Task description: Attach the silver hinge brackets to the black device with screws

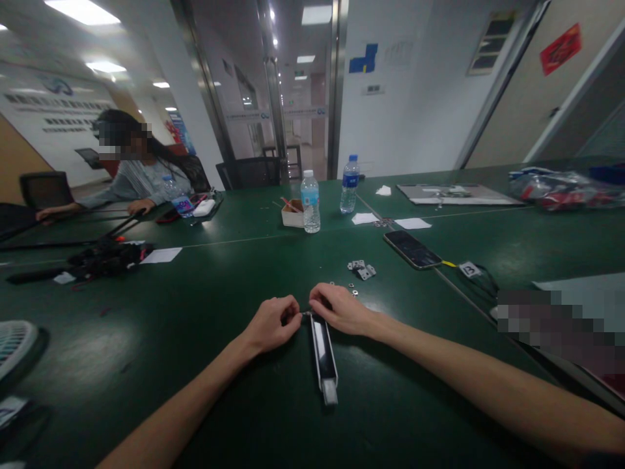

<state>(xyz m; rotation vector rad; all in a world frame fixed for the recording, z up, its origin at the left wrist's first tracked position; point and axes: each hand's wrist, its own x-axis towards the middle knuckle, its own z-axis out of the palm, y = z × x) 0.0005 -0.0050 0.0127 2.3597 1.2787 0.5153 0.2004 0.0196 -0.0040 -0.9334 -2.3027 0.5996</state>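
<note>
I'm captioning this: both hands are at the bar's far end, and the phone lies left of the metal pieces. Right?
Wrong side: the head view shows the phone right of the metal pieces. The left hand and right hand are at the far end of the bar.

Lying on the green worktop (234, 404) as a long, narrow bar (325, 352), dark and glossy on top, with a bright streak and pale edges. Slanting slightly left toward the partly hidden far end. Ending nearest the camera in a pale, squarish tip (330, 392). Showing, just beside the far end, a small metallic piece (306, 314), too tiny to make out.
</note>
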